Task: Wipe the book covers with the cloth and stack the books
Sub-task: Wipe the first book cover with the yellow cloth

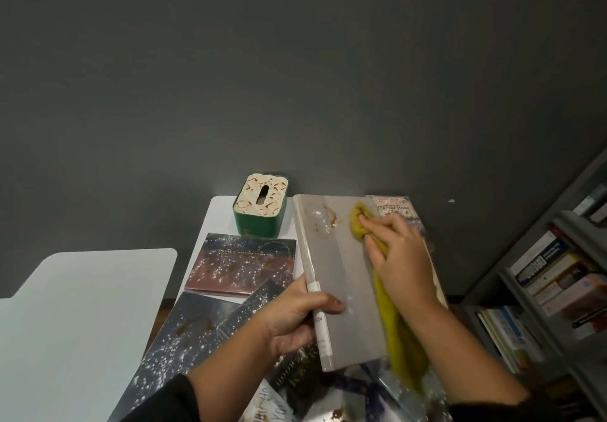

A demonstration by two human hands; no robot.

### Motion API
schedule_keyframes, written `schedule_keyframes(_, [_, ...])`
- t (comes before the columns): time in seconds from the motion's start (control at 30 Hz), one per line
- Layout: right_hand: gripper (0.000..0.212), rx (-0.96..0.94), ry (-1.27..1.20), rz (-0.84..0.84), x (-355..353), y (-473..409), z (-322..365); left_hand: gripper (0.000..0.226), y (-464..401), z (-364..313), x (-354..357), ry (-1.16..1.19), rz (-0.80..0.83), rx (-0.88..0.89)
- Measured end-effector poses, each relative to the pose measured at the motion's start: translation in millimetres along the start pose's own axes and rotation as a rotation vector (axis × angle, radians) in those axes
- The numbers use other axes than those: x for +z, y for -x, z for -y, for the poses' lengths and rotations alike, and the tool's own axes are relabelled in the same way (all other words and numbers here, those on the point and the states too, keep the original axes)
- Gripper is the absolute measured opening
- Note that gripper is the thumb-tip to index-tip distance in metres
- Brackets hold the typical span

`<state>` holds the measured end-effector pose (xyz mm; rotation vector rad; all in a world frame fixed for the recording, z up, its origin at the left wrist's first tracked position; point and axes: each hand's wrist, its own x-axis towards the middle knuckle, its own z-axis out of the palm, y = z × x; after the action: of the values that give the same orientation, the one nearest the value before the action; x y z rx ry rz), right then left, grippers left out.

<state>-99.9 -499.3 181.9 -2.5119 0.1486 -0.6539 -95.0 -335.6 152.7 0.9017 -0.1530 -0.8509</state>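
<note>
A left hand [297, 311] grips the spine edge of a grey book [341, 277], thumb curled over the cover. The right hand [399, 254] clutches a yellow cloth [387, 306], pressing it on the cover's far end. The book's long axis points away, above scattered books on the table; its spine label is unreadable.

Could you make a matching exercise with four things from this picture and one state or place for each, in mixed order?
Things:
1. yellow cloth
2. grey book
3. tissue box
4. bookshelf

States or places:
A. at the right edge
B. held by its spine in the left hand
C. by the wall
D. pressed on a cover by the right hand

Pairs: 1-D, 2-B, 3-C, 4-A
</note>
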Motion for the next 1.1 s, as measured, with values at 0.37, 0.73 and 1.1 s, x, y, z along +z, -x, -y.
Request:
schedule_keyframes(0.37, [0.04,-0.182,-0.037,0.078,11.4,45.0,27.7,0.051,-2.6,2.3,-1.7,-0.015,-0.032,-0.001])
schedule_keyframes(0.73, [0.037,-0.005,0.004,-0.025,0.4,17.3,1.9,0.055,-4.6,3.8,2.8,-0.057,-0.029,-0.032])
schedule_keyframes(1.1, [0.033,0.021,-0.035,-0.115,-4.1,-8.2,-22.3,0.058,-0.1,6.1,5.6,-0.094,0.003,-0.065])
